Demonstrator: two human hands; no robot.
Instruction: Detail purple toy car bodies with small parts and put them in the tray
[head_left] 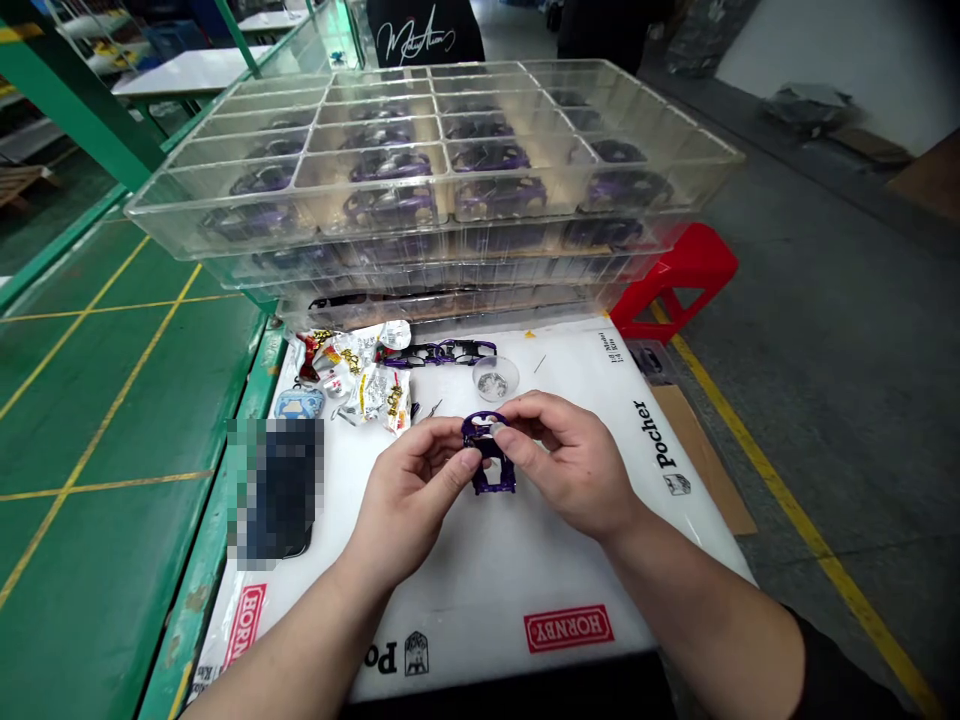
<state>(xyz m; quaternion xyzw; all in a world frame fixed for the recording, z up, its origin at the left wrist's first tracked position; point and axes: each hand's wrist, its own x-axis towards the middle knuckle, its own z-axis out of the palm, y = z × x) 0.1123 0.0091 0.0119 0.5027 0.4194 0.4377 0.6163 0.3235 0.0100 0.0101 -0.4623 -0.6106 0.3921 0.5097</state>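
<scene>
A small purple and black model car body is held up over the white work surface. My left hand grips its left side between thumb and fingers. On the upper right, my right hand pinches the same body near its top edge; its fingertips partly cover that edge. Just beyond my hands stands a small clear cup with tiny parts in it. More purple and black bodies lie in a row behind the cup, and a thin pin lies to its right.
Stacked clear compartment trays with purple bodies stand at the back. Crumpled snack wrappers, a light-blue case and a dark, pixelated phone-like object lie on the left. A red stool stands at the back right.
</scene>
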